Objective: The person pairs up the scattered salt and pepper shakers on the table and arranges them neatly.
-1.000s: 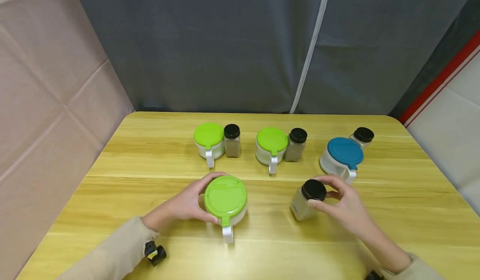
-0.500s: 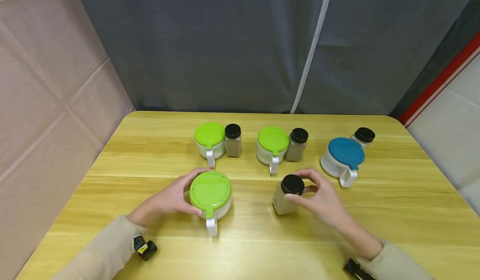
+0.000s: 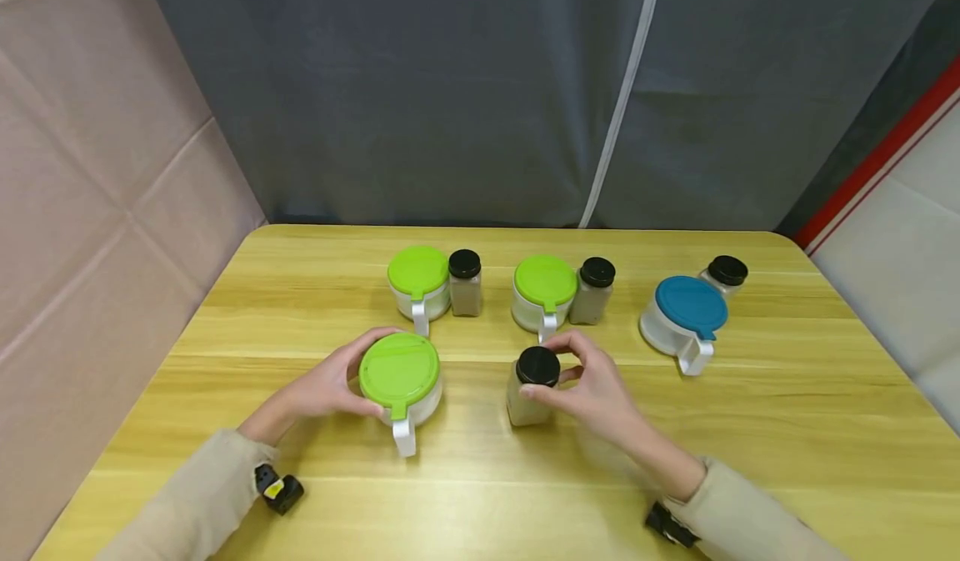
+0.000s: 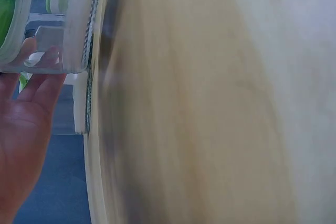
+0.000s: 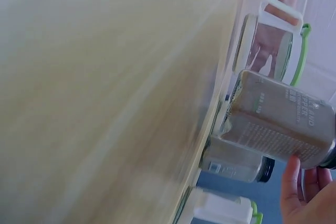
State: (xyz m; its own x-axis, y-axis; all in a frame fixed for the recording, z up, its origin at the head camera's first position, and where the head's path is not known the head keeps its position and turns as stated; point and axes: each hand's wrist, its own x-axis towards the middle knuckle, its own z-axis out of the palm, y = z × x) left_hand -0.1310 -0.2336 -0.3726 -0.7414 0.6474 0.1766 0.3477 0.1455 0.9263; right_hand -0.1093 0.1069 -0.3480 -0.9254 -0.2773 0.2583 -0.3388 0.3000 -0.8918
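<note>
My left hand (image 3: 324,386) grips a clear seasoning jar (image 3: 401,369) with a green lid and white handle, fingers behind it and thumb at the near side. In the left wrist view the fingers (image 4: 39,90) show against its clear wall. To its right, my right hand (image 3: 596,394) holds a square spice jar (image 3: 527,403) by its upper part, thumb in front just under the black lid. The right wrist view shows printed lettering on this spice jar (image 5: 278,116), with brownish contents. Both jars are side by side, a gap between them.
Behind stand two more green-lidded seasoning jars (image 3: 418,273) (image 3: 545,282), each beside a black-capped spice jar (image 3: 465,286) (image 3: 592,294). At the right, a blue-lidded seasoning jar (image 3: 686,311) partly covers another spice jar (image 3: 727,271). A grey curtain (image 3: 420,94) hangs behind the wooden table (image 3: 600,503).
Both hands have moved left across the table, carrying the green-lidded seasoning jar and the spice jar. The right hand moved farther, so the two jars are closer together. The back jars have not moved.
</note>
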